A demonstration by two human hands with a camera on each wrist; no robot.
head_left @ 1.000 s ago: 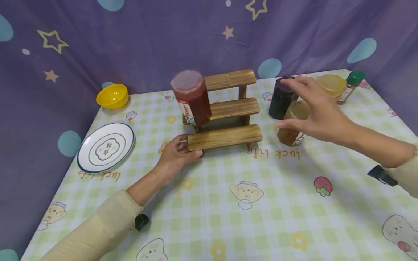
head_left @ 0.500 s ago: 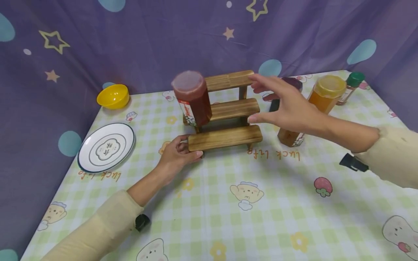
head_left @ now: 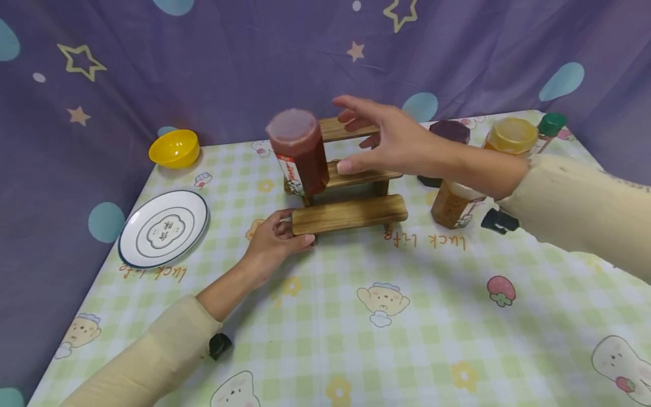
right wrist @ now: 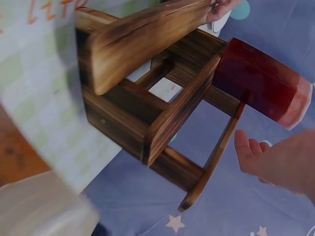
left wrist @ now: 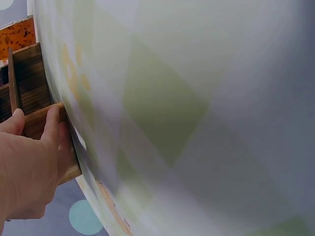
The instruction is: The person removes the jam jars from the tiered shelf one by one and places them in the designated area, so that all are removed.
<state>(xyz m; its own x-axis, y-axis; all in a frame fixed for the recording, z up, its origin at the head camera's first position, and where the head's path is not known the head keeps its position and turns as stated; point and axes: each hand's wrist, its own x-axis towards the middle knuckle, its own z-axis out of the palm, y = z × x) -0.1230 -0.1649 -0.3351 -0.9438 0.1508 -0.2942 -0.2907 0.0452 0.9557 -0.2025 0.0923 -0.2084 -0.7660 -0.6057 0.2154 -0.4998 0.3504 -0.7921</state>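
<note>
A three-step wooden rack (head_left: 351, 213) stands on the checked tablecloth. My left hand (head_left: 269, 249) grips the left end of its lowest step; the left wrist view shows the thumb and fingers (left wrist: 51, 125) around that end. On the middle step, at the left, stands a jar of dark red contents (head_left: 302, 161) with a pale top. Just right of this jar, my right hand (head_left: 389, 138) hovers over the upper steps, thumb and fingers spread apart and holding nothing. In the right wrist view, a gap separates the fingertips from the red jar (right wrist: 261, 81).
Right of the rack stand a dark jar (head_left: 450, 131), an amber jar (head_left: 450, 206), a yellow-topped jar (head_left: 511, 135) and a green-capped bottle (head_left: 551, 124). A yellow bowl (head_left: 174, 150) and a white plate (head_left: 134, 237) lie at the left. A purple curtain (head_left: 229, 68) hangs behind.
My right hand has moved left from above the jars on the right to beside the red jar, fingers still spread. My left hand, the rack and the red jar have stayed in place.
</note>
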